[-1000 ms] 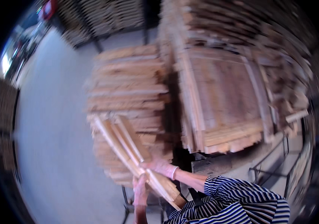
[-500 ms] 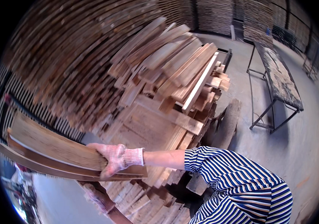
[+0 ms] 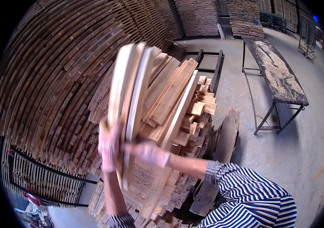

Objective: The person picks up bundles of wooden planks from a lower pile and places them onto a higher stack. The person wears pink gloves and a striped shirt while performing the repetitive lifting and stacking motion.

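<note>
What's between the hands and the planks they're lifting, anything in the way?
Nothing visible. The gloved left hand and right hand already grip the blurred bundle of planks directly, held upright in front of the loose wood pile.

Rough wood, cloth gloves, worn metal

The boards (image 3: pixel 129 95) were pale, rough-sawn, matt wood; both hands (image 3: pixel 109 146) wore pinkish cloth gloves. At two o'clock, a dark metal-framed bench (image 3: pixel 279 81) carried a dusty, scuffed top. The floor (image 3: pixel 310 152) was matt concrete.

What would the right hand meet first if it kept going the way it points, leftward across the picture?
The right hand is already on the blurred bundle of boards; just beyond is the left hand. Depth is unclear.
</note>
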Motion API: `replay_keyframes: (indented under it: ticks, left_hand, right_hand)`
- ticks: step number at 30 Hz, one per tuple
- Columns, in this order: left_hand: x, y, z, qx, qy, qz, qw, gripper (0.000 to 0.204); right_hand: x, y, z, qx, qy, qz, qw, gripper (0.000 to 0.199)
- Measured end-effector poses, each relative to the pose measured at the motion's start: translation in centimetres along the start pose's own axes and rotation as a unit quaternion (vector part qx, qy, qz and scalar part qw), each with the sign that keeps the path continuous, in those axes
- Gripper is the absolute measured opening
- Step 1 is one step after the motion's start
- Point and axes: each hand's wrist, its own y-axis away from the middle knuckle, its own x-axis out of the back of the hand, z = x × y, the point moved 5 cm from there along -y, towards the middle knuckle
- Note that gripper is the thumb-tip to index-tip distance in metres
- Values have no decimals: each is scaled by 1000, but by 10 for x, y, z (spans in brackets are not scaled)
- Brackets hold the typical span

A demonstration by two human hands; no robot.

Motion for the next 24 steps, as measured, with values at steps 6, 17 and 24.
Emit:
replay_keyframes:
  ticks: [6,17,24]
  left_hand:
    - [-106,-129,31,59,-227,-302,924,93]
    - [-112,-82,-29,-51,-379,-151,912,88]
    - [-39,135,-104,-69,-355,198,911,86]
  right_hand:
    - [168,-98,-153,126,578,377,713,108]
    - [302,-117,-61,174,812,262,491,46]
    - [305,-92,-69,269,802,80,528,50]
